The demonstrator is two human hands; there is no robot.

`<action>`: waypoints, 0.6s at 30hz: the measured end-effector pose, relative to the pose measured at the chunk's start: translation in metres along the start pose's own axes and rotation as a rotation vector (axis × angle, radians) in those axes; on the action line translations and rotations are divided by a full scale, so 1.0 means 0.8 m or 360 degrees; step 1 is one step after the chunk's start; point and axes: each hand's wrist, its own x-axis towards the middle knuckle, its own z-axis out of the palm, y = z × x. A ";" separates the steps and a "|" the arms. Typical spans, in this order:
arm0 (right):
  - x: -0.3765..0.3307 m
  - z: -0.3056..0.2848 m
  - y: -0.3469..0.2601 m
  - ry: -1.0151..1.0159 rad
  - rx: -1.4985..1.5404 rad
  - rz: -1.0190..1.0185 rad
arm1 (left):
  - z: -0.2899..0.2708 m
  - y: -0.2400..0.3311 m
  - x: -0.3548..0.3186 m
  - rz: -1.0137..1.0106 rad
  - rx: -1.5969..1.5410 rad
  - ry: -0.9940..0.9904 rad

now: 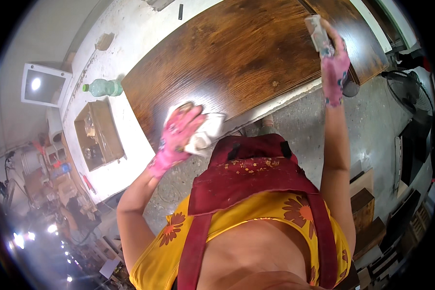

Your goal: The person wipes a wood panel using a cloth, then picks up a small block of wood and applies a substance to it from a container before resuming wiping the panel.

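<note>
On dark-stained glossy brown wooden panel (237,53), left hand (176,137) in pink glove pressing crumpled white cloth (209,131) at near edge, fingers closing over it. Right hand (334,67), also pink-gloved, gripping small grey-white block (317,32) at far right of panel. Cloth likely soft, light, bunching easily; best held in wad. Panel lying on paint-spattered white workbench (125,34); green plastic bottle (104,88) and open wooden box (99,135) sitting alongside. Concrete floor, black fan (411,94) standing right.

Big brown board (237,53) mostly bare in the middle, lots of room to slide across, green bottle (104,88) and open wooden box (99,135) block the white table (130,29) on the left, fan (411,92) close on the right.
</note>
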 end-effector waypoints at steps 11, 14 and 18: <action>0.035 0.020 0.037 0.0128 0.0607 0.0443 | -0.037 -0.242 -0.028 -0.0794 -0.0464 0.0671; 0.035 0.011 0.055 0.0186 0.0516 0.0375 | -0.018 -0.246 0.055 -0.0813 0.0049 0.0566; 0.029 0.010 0.024 0.0364 0.0200 0.0275 | 0.024 -0.204 0.181 -0.0550 -0.0263 0.0498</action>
